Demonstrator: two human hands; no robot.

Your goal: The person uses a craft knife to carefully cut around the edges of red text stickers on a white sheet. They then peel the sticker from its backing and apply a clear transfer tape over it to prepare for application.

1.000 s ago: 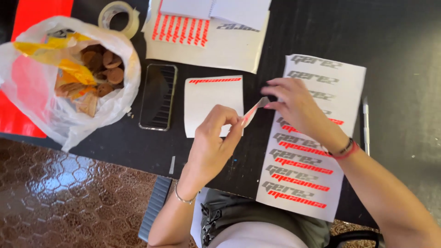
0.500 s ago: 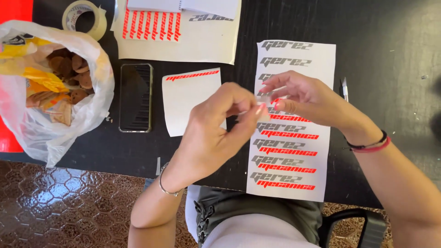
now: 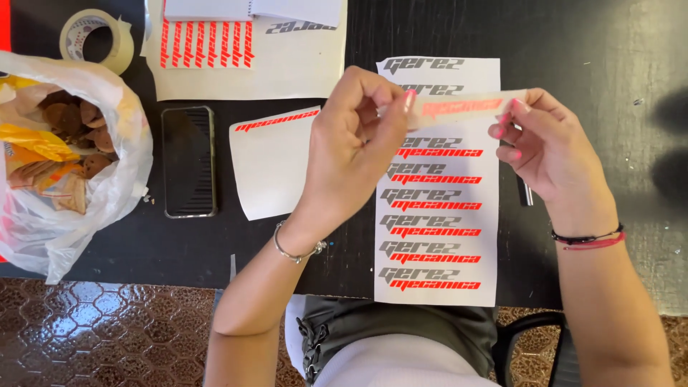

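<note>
Between my two hands I hold a strip of clear tape point(image 3: 459, 107) carrying a red sticker, stretched level. My left hand point(image 3: 355, 143) pinches its left end and my right hand point(image 3: 548, 147) pinches its right end. The strip hangs above a white sheet point(image 3: 437, 236) of grey and red stickers lying on the black table point(image 3: 595, 43). A smaller white backing sheet point(image 3: 276, 161) with one red sticker along its top edge lies to the left.
A phone point(image 3: 189, 161) lies face up left of the small sheet. A plastic bag point(image 3: 68, 158) of cookies sits at the far left, a tape roll point(image 3: 95, 36) behind it. A larger sticker sheet point(image 3: 251, 61) under a notebook point(image 3: 251, 8) lies at the back. A pen point(image 3: 524, 192) lies under my right hand.
My hands have pulled apart and risen, stretching the strip with the red sticker level between them. The view has shifted, so everything sits further left.
</note>
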